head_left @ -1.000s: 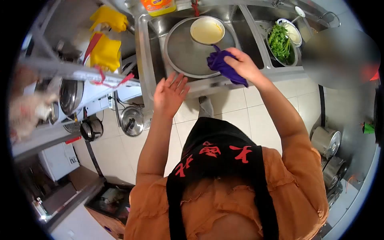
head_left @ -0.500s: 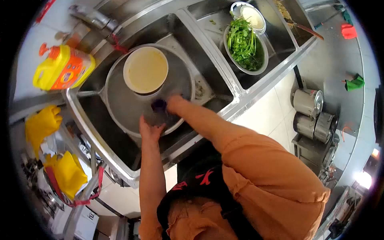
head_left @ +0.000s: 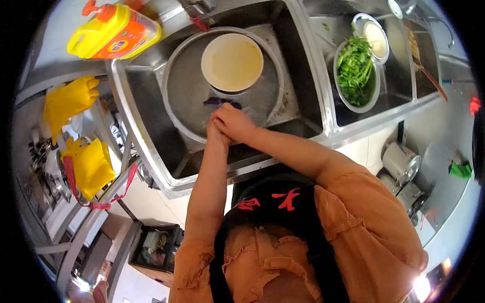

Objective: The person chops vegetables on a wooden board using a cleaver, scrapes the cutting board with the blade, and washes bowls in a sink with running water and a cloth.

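Observation:
A large round metal basin point(head_left: 169, 103) holds water in the left sink. A pale, cream-coloured bowl point(head_left: 232, 63) sits inside it. Dark purple cloth point(head_left: 220, 102) shows at the water just beyond my hands. My right hand point(head_left: 235, 122) is closed, with the cloth at its fingers. Pressed against it from the left is my left hand point(head_left: 217, 133), its fingers curled in and partly covered; what they hold is hidden. Both hands are over the near part of the basin.
A yellow detergent jug point(head_left: 116, 33) stands at the sink's left corner. Yellow rubber gloves point(head_left: 91, 169) hang on the left. The neighbouring sink contains a metal bowl point(head_left: 371, 103) of leafy greens point(head_left: 353, 68) and a pale dish point(head_left: 375, 38). Metal pots point(head_left: 401, 162) stand on the right.
My hands, apart before, have come together at the near side of the basin. The cloth now lies stretched beyond them, close to the bowl. The camera view has shifted.

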`<state>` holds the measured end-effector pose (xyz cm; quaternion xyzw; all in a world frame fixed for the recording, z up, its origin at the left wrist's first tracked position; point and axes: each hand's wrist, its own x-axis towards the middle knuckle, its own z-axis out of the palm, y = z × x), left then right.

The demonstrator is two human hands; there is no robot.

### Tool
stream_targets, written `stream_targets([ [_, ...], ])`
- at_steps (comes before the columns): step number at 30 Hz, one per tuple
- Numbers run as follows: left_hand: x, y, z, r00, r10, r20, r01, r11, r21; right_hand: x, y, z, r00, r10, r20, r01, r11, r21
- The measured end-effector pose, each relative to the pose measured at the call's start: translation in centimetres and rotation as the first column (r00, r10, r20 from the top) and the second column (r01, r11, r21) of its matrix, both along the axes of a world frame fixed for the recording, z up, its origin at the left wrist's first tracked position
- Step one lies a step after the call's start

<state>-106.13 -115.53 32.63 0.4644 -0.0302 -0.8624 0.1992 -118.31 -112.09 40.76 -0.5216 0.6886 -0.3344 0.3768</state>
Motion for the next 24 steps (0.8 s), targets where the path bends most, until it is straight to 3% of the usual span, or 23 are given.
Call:
stream_targets([
  [2, -1.9, 0.4, 2.5, 0.923, -0.037, 0.383, -0.015, 0.991, 0.13, -2.5, 0.5, -2.4, 0.958, 0.221, -0.181, -0.231, 0.972, -0.033],
  [3, -1.0, 0.6, 3.2, 0.916, -0.115, 0.385, 0.077, 0.991, 0.112, -4.1, 0.7, -3.8, 0.908, 0.336, -0.251, -0.352, 0.936, -0.023],
  [4, -0.7, 0.8, 4.0, 0.834, -0.143, 0.532, 0.207, 0.976, -0.062, -5.3, 0.3, -4.5, 0.788, 0.453, -0.417, -0.412, 0.891, 0.189],
  [6, -0.8, 0.4, 5.0, 0.621, -0.086, 0.779, 0.514, 0.795, -0.322, -6.1, 1.1, -5.4, 0.772, 0.382, -0.508, -0.293, 0.923, 0.249],
  [7, -0.8, -0.7, 4.6, 0.62, -0.032, 0.784, 0.559, 0.719, -0.413, -5.9, 1.7, -5.5, 0.73, 0.37, -0.575, -0.332, 0.927, 0.175],
  [8, -1.7, -1.4, 4.2, 0.632, 0.002, 0.775, 0.531, 0.727, -0.435, -5.6, 2.5, -5.5, 0.682, 0.35, -0.642, -0.375, 0.921, 0.104],
  [10, -4.8, -2.8, 5.6, 0.65, 0.059, 0.758, 0.48, 0.741, -0.47, -5.5, 2.7, -5.6, 0.669, 0.455, -0.588, -0.417, 0.884, 0.209],
  [12, -5.5, -4.4, 1.1, 0.753, -0.009, 0.658, 0.43, 0.764, -0.481, -5.9, 1.1, -6.1, 0.721, 0.627, -0.294, -0.435, 0.74, 0.513],
  [14, -6.1, -5.5, -0.6, 0.857, -0.026, 0.514, 0.29, 0.85, -0.441, -6.8, 0.4, -6.5, 0.947, 0.258, -0.192, -0.112, 0.824, 0.556],
  [15, -6.2, -5.7, -0.8, 0.904, 0.003, 0.427, 0.174, 0.911, -0.374, -7.1, 0.1, -6.6, 0.988, 0.044, -0.145, 0.051, 0.806, 0.59],
  [16, -6.3, -5.8, -0.8, 0.939, 0.046, 0.34, 0.059, 0.955, -0.29, -7.6, 0.0, -6.6, 0.986, -0.095, -0.136, 0.156, 0.814, 0.559],
  [17, -5.7, -5.8, -1.4, 0.98, -0.035, 0.195, 0.096, 0.946, -0.31, -8.3, 0.0, -6.6, 0.966, -0.23, -0.121, 0.259, 0.808, 0.529],
  [18, -5.7, -5.6, -0.4, 0.959, 0.025, 0.283, 0.056, 0.96, -0.275, -9.0, -0.1, -6.7, 0.927, -0.361, -0.1, 0.361, 0.788, 0.499],
  [20, -5.9, -5.2, 2.8, 0.879, 0.133, 0.459, -0.036, 0.976, -0.214, -10.6, -0.4, -8.2, 0.894, -0.434, -0.109, 0.436, 0.79, 0.432],
  [22, -3.9, -5.1, 2.1, 0.758, 0.105, 0.644, 0.224, 0.885, -0.409, -11.2, -1.2, -6.0, 0.891, -0.422, -0.166, 0.452, 0.8, 0.395],
  [24, -1.6, -5.3, 2.8, 0.57, 0.105, 0.815, 0.512, 0.731, -0.452, -10.6, -0.4, -4.5, 0.928, -0.221, -0.301, 0.306, 0.913, 0.27],
])
